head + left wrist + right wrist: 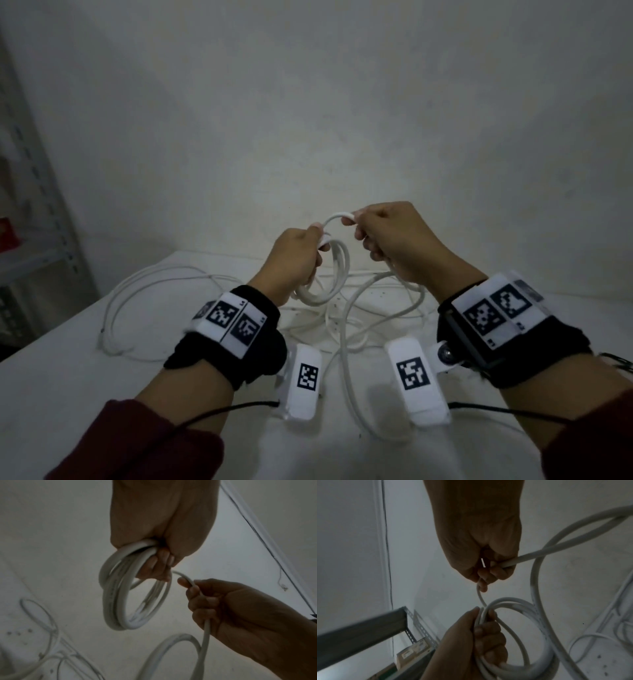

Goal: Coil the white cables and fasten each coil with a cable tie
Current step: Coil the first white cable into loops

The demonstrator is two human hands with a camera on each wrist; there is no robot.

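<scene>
above white tabletop (102, 394), left hand (291, 260) is gripping round coil of thick white cable (329, 274) while right hand (394, 240) is pinching its slack, which risks snagging loose white cables (144, 308) lying beneath.

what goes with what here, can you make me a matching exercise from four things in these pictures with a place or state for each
Things:
1. left hand
2. right hand
3. thin loose cable
4. metal shelf

Places or states:
A. lies in wide loops on the white table
B. grips the finished coil
C. stands by the wall, off to the person's left
D. holds the free run of thick cable leading to the coil

Pairs: 1-B, 2-D, 3-A, 4-C
</scene>
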